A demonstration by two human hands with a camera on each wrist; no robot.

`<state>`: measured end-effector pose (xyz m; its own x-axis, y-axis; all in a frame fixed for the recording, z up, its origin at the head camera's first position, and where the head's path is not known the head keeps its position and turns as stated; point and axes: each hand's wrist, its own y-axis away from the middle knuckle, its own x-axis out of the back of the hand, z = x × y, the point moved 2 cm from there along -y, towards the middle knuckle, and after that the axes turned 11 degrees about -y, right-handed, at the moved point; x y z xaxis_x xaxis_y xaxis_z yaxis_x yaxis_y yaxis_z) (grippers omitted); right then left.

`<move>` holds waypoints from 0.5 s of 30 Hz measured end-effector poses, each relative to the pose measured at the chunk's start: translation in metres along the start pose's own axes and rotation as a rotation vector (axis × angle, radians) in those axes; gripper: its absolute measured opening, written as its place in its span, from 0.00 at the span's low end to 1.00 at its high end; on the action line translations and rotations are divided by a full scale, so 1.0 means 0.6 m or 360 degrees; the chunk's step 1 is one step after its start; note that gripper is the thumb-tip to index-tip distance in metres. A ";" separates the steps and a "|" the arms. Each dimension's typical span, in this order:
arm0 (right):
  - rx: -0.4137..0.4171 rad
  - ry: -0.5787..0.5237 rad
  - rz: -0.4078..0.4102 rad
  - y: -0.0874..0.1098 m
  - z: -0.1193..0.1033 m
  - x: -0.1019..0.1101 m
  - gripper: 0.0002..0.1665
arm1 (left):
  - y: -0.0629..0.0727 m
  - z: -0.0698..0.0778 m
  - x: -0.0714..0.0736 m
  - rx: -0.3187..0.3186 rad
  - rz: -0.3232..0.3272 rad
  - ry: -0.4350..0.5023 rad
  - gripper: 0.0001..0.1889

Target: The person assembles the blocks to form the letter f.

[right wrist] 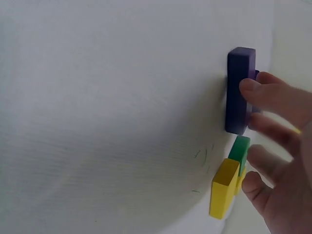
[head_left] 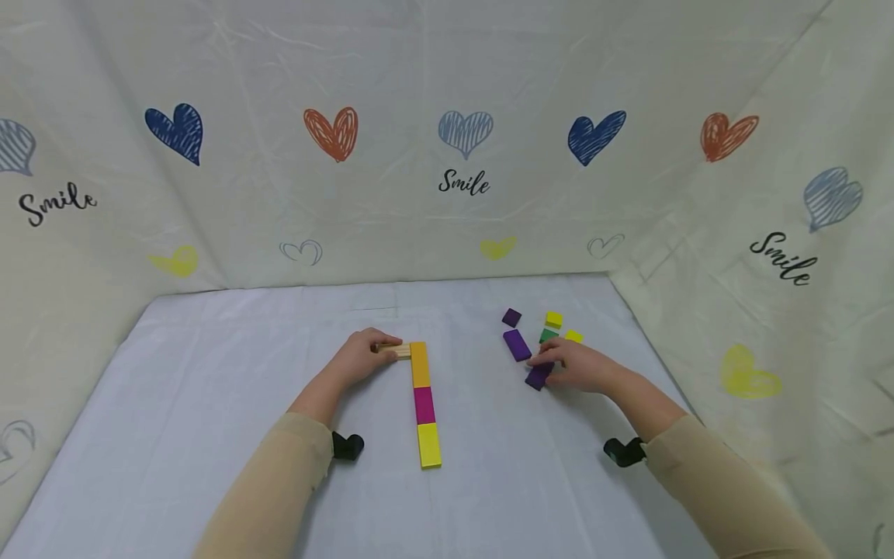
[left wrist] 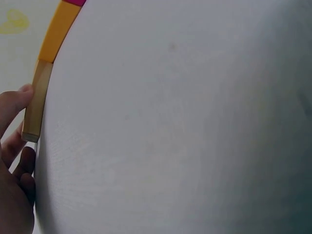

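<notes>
A natural wood block [head_left: 396,350] was pinched between the thumb and fingers of the left hand [head_left: 363,359], its long axis running left to right and its right end pressed against the far end of the orange block [head_left: 420,364]. That hold appeared to be meant to keep the wooden piece square to the coloured row. The row itself ran near to far: the orange block farthest, the magenta block [head_left: 424,404] in the middle, and the yellow block [head_left: 429,445] nearest, all touching end to end on the white cloth [head_left: 209,388].

To the right, a purple block [head_left: 538,376] was held down under the curled fingers of the right hand [head_left: 576,365], with a fingertip [right wrist: 251,87] seen resting on its edge in the right wrist view; its long axis pointed obliquely, near-left to far-right. Just beyond that hand lay a loose group, apparently a supply kept within reach: a second purple bar [head_left: 517,345], a small purple cube [head_left: 511,317], a green piece [head_left: 548,335], and two small yellow pieces [head_left: 554,319].
</notes>
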<state>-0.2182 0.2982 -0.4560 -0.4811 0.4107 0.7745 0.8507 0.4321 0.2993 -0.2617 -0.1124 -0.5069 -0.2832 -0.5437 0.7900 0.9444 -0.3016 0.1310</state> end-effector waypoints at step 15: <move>0.0038 0.0098 0.0019 0.002 0.003 -0.012 0.21 | -0.003 -0.006 -0.002 -0.0002 -0.0005 0.0019 0.16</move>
<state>-0.2142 0.2974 -0.4621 -0.4565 0.3658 0.8111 0.8506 0.4469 0.2771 -0.2638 -0.1140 -0.5099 -0.2882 -0.5519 0.7825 0.9433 -0.3042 0.1328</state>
